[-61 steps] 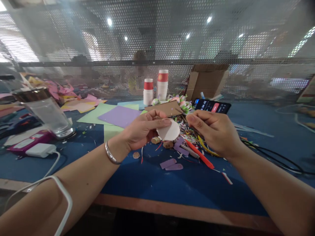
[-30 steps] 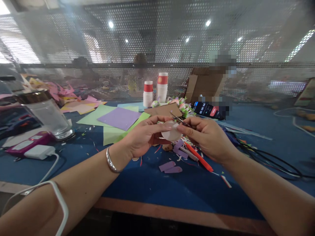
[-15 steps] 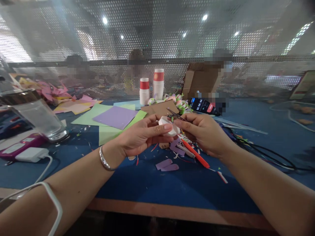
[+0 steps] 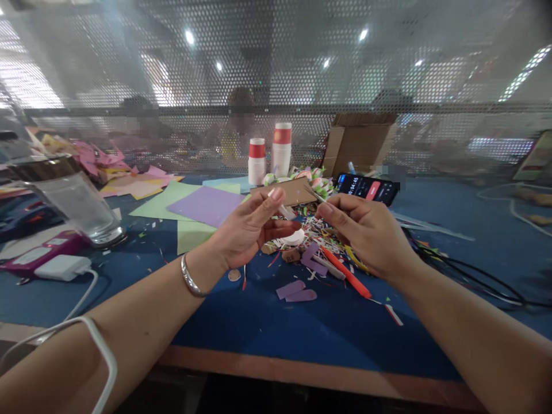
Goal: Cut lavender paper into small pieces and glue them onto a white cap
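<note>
A small white paper piece [image 4: 287, 213] is pinched between the thumb and fingers of my left hand [image 4: 248, 227], seen nearly edge-on. Just below those fingers, a round white disc [image 4: 295, 237] shows among the scraps. My right hand [image 4: 366, 230] is closed around small scissors [image 4: 314, 194]; their thin blades stick out up and to the left, apart from the white piece, and the handles are hidden. Beneath both hands lie cut paper shreds [image 4: 317, 230], purple strips [image 4: 314, 259] and an orange-handled tool [image 4: 351, 276].
Green sheets [image 4: 150, 201] and a purple sheet [image 4: 202, 202] lie left. Behind are stacked paper cups [image 4: 282, 149], a cardboard piece [image 4: 297, 191] and a phone [image 4: 366, 190]. A glass mug [image 4: 81, 201], a power strip [image 4: 52, 253] and black cables [image 4: 470, 276] flank the work area.
My hands have moved apart, and the scissors have come away from the white piece. That piece has turned from showing its round face to nearly edge-on. My left thumb has risen.
</note>
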Motion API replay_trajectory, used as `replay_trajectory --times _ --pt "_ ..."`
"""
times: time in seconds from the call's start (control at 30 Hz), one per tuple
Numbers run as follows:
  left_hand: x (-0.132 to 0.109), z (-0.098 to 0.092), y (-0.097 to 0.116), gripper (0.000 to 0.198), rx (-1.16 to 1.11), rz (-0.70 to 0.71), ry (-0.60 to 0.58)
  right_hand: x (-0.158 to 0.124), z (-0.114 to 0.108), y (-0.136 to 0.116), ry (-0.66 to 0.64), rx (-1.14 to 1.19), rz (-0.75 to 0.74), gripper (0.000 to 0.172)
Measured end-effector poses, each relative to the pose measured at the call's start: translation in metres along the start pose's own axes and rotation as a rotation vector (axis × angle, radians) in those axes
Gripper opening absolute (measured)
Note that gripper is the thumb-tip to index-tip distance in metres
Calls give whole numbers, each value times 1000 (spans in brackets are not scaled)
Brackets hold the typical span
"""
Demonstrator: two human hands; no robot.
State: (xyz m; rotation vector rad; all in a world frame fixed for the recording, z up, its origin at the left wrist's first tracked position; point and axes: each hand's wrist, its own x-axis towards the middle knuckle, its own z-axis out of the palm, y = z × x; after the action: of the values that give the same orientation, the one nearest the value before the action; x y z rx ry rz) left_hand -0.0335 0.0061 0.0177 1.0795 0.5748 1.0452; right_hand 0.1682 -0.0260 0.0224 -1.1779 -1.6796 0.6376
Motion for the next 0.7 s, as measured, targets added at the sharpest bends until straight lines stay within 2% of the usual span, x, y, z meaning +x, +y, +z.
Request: replay_trajectory --times 0.23,0.37,0.53,0.7 --pt "-3 2 2 38 -6 -39 -21 -3 4 -1 -38 -18 -52 42" --pt "-5 2 4 48 21 -76 -32 -2 3 1 -32 -20 -15 41" --pt "-5 1 2 50 -94 -108 -30 -1 4 2 -13 -19 6 43" --pt "-3 3 2 23 -180 -147 -41 -2 6 1 -28 -33 -9 40"
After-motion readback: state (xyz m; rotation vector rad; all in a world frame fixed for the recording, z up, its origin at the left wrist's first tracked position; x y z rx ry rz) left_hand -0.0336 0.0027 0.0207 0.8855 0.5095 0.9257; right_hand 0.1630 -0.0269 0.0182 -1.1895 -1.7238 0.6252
